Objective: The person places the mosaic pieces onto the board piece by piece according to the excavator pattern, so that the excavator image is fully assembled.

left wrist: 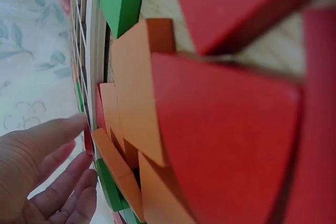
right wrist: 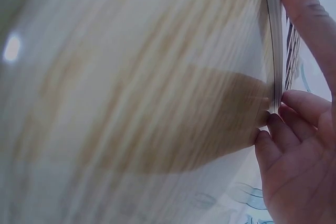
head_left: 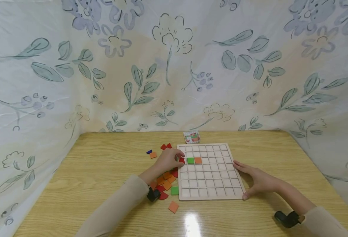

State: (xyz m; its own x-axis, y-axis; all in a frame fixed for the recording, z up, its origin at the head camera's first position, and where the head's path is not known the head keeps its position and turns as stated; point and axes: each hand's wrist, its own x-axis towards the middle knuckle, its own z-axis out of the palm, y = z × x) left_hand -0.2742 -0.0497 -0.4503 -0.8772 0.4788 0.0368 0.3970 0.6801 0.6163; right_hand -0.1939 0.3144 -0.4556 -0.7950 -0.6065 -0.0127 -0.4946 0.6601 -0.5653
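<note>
A wooden grid board [head_left: 209, 174] lies on the table, with a green square [head_left: 190, 160] and an orange square [head_left: 198, 160] side by side in its third row. Over the left end of that row, my left hand [head_left: 168, 160] pinches a red piece [head_left: 181, 160] between thumb and fingers; the left wrist view shows the same hand [left wrist: 47, 166] at the board's edge [left wrist: 96, 51]. My right hand [head_left: 259, 179] touches the board's right side, fingers extended along the edge and thumb at the near corner. In the right wrist view, the hand's [right wrist: 299, 145] fingertips meet the edge.
Loose orange, red and green pieces [head_left: 167, 186] lie in a pile left of the board, partly under my left forearm. An orange square [head_left: 173, 207] lies nearer. Farther back are a blue piece [head_left: 149, 151], another orange square [head_left: 153, 155] and a small patterned card [head_left: 192, 137].
</note>
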